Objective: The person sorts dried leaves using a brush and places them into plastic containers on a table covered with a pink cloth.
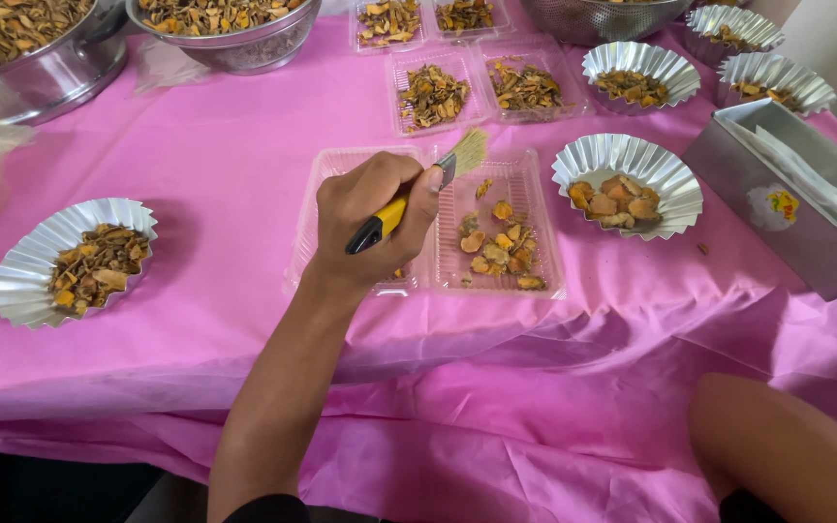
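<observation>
Left hand (372, 215) fingers wrapped round yellow-handled flat bristle brush (420, 190) over clear plastic two-cell tray (542, 254) at frame centre, right cell partly filled with dried orange slices (498, 250); right hand unseen, can't tell.

Pink cloth (196, 320) drapes table; pale wall (830, 39) top right; soft daylight.

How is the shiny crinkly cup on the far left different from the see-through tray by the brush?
The silver foil cup is round with pleated, fluted walls; the clear plastic tray is rectangular with low ridged sides. The foil cup is opaque and shiny, while the pink cloth shows through the clear plastic tray. The foil cup's pieces are heaped together; the tray's lie scattered. Both hold dried yellow-orange slices.
</observation>
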